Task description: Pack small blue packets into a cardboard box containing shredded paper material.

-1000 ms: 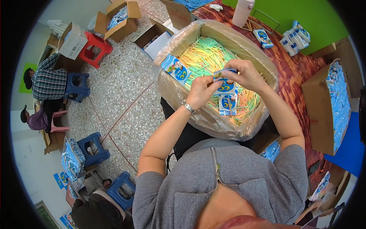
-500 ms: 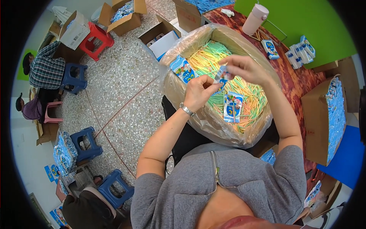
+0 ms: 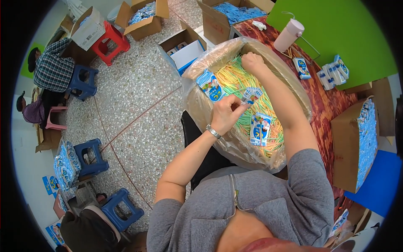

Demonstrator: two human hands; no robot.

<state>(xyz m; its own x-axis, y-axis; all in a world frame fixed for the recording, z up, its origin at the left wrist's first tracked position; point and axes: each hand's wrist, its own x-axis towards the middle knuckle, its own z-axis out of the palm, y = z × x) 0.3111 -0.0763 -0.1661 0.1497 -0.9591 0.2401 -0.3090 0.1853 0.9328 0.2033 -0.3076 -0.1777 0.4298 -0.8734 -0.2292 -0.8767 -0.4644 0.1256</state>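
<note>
Inside a box lined with a clear plastic bag lies a heap of thin pastel sticks, yellow, green and orange-pink. My left hand pinches a small printed packet above the heap, between thumb and fingers. At the far side of the heap, my right hand is down with curled fingers; whatever is in its grasp is hidden. One blue and white packet rests by the left rim. Another blue and white packet lies on the sticks, nearer to me.
On the red patterned table to the right stand a pink bottle and several small packs. Cardboard boxes of blue packets are at right and far side. Stools and seated people are at left.
My right hand has left the packet and reached away to the far side of the sticks. My left hand keeps hold of the packet. The view has shifted slightly.
</note>
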